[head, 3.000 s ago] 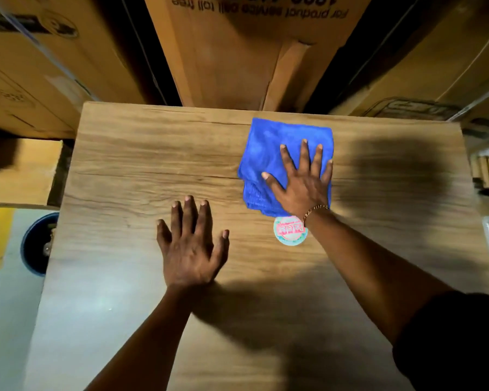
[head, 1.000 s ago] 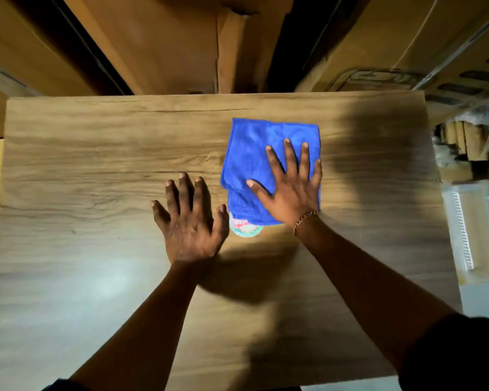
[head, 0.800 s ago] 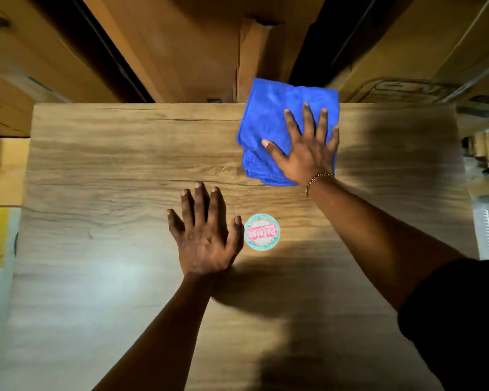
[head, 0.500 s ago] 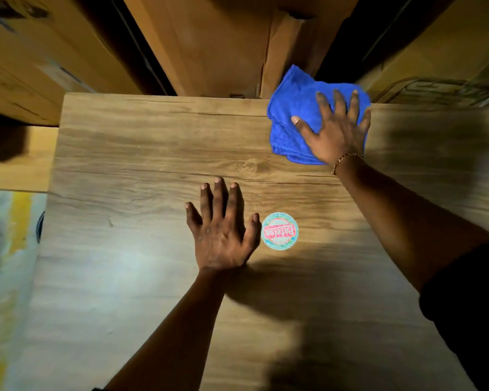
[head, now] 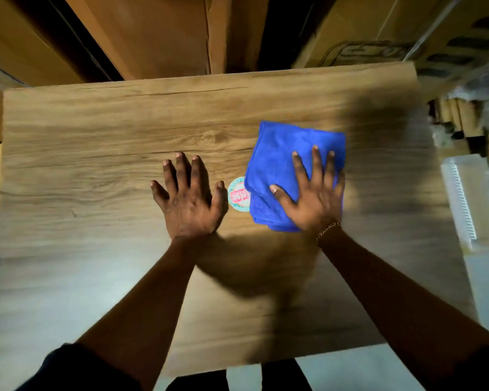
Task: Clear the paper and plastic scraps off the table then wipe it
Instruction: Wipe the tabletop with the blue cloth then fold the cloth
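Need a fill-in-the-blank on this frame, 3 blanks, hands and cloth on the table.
1. The right hand presses flat on a folded cloth whose colour is ____.
2. The left hand lies flat, fingers spread, on the bare wooden ____.
3. The round sticker sits between the two hands, with its right edge partly covered by the ____.

Missing words: blue; table; cloth
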`<action>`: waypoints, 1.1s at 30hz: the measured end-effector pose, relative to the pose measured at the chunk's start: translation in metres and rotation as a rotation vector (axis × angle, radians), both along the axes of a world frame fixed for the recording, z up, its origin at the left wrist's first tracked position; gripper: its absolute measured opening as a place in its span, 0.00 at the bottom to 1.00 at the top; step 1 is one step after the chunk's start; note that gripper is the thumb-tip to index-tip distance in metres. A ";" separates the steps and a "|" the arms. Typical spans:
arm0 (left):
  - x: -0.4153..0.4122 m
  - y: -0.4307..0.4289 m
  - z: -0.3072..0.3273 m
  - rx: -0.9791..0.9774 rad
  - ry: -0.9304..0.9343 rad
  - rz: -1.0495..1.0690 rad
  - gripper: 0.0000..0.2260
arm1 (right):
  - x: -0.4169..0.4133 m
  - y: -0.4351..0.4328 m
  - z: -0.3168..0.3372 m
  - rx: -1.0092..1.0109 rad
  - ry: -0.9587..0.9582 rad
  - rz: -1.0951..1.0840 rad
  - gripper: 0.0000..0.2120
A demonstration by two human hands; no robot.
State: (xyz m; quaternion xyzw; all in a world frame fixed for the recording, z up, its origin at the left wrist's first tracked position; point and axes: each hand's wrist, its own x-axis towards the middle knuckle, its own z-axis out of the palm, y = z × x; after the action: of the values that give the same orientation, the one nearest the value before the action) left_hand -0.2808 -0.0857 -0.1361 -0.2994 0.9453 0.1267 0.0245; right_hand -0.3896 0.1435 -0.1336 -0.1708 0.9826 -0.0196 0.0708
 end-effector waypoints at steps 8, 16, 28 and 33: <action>0.000 0.003 0.005 0.020 0.001 -0.008 0.35 | 0.175 0.098 0.013 -0.001 -0.033 0.018 0.42; -0.052 0.054 0.008 0.102 -0.096 -0.125 0.36 | 0.242 0.140 0.015 0.037 -0.053 0.058 0.41; -0.054 0.060 -0.002 0.010 -0.003 -0.015 0.33 | 0.039 0.028 0.010 -0.045 -0.071 0.110 0.40; -0.052 0.058 -0.003 0.010 -0.008 -0.025 0.34 | -0.048 -0.019 0.003 -0.044 -0.009 0.107 0.40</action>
State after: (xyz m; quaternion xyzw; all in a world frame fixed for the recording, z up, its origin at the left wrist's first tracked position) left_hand -0.3333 -0.0274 -0.1392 -0.2878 0.9483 0.1299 0.0316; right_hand -0.4372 0.1250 -0.1304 -0.2244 0.9711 -0.0382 0.0722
